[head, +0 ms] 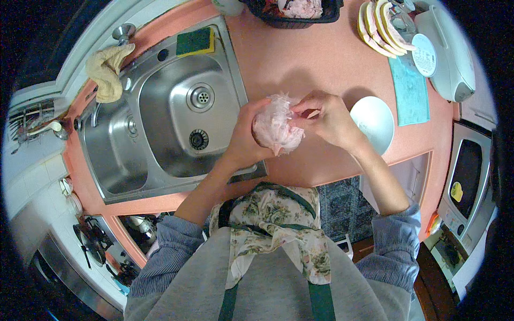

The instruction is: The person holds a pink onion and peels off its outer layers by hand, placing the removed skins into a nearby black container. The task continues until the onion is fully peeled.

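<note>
A peeled citrus fruit (275,122), probably a pomelo, sits in my left hand (245,128) above the counter beside the sink. Ragged white pith covers its pinkish body, and some red flesh shows at its left edge. At its right side, my right hand (327,116) pinches a bit of red and pale fruit, its fingertips against the pith. Whether that bit is still attached is hard to tell. Just right of my right wrist stands a white bowl (373,122), partly covered by the wrist. Curved strips of thick citrus peel (379,28) lie stacked at the back right.
A double steel sink (166,84) fills the left side, with a sponge (194,42) on its rim and a cloth (106,72) over the tap. At the back is a black tray (297,24) with pale scraps. A turquoise cloth (411,96), round lid (424,55) and white appliance (453,64) line the right.
</note>
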### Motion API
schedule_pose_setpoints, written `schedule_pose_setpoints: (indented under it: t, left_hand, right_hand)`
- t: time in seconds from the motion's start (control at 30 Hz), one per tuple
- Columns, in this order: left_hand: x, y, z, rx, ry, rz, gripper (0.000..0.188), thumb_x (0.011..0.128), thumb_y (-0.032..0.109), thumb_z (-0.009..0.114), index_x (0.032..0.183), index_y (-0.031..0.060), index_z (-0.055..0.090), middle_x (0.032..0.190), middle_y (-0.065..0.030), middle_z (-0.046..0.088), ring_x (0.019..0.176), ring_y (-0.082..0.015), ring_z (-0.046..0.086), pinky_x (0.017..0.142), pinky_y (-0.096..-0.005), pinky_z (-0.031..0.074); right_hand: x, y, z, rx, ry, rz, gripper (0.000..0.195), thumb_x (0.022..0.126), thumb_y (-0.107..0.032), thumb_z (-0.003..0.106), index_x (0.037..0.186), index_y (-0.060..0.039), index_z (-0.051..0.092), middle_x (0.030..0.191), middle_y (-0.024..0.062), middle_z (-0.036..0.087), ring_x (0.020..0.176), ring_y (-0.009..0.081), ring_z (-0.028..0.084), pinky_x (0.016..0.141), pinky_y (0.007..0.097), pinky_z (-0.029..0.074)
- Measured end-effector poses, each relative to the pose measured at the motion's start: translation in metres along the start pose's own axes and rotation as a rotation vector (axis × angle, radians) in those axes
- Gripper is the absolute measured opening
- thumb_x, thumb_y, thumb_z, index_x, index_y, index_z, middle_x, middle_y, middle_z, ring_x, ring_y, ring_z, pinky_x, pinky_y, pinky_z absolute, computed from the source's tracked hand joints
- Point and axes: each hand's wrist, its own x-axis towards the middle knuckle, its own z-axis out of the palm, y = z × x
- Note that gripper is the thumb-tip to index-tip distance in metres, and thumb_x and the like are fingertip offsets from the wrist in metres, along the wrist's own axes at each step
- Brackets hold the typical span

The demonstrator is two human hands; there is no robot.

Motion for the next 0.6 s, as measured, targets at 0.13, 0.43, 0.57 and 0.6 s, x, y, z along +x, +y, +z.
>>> schedule_pose_setpoints:
  t: [0.13, 0.43, 0.57, 0.6]
  left_hand:
    - [-0.002, 0.009, 0.004, 0.191, 0.040, 0.134, 0.101, 0.050, 0.023, 0.089, 0.137, 0.0102, 0.039, 0.131, -0.0111, 0.044, 0.124, -0.0276, 0.043, 0.105, -0.0409, 0.037]
    - [0.008, 0.020, 0.010, 0.250, 0.071, 0.154, 0.088, 0.050, 0.016, 0.082, 0.129, 0.0104, 0.045, 0.123, -0.0157, 0.048, 0.117, -0.0354, 0.047, 0.102, -0.0423, 0.039]
    - [0.008, 0.018, 0.008, 0.249, 0.068, 0.176, 0.088, 0.049, 0.017, 0.082, 0.129, 0.0101, 0.045, 0.123, -0.0148, 0.048, 0.116, -0.0353, 0.047, 0.102, -0.0423, 0.039]
    - [0.007, 0.018, 0.007, 0.242, 0.062, 0.170, 0.089, 0.049, 0.017, 0.082, 0.129, 0.0102, 0.045, 0.123, -0.0144, 0.048, 0.116, -0.0351, 0.047, 0.102, -0.0422, 0.039]
  right_hand:
    - [-0.001, -0.003, 0.001, -0.248, -0.041, -0.028, 0.022, 0.067, -0.003, 0.076, 0.087, 0.0033, 0.070, 0.084, 0.0132, 0.065, 0.072, 0.0178, 0.066, 0.066, 0.0292, 0.055]
    - [-0.007, 0.010, 0.011, -0.284, 0.199, -0.095, 0.015, 0.066, 0.001, 0.072, 0.080, 0.0042, 0.066, 0.073, 0.0132, 0.063, 0.065, 0.0171, 0.063, 0.061, 0.0279, 0.052]
    - [-0.009, 0.014, 0.014, -0.100, 0.263, 0.036, 0.013, 0.073, -0.004, 0.072, 0.081, 0.0045, 0.067, 0.078, 0.0101, 0.067, 0.068, 0.0114, 0.062, 0.062, 0.0249, 0.051]
    - [-0.010, 0.015, 0.014, -0.016, 0.281, 0.073, 0.014, 0.074, -0.005, 0.072, 0.082, 0.0046, 0.067, 0.079, 0.0092, 0.067, 0.069, 0.0099, 0.062, 0.062, 0.0242, 0.051]
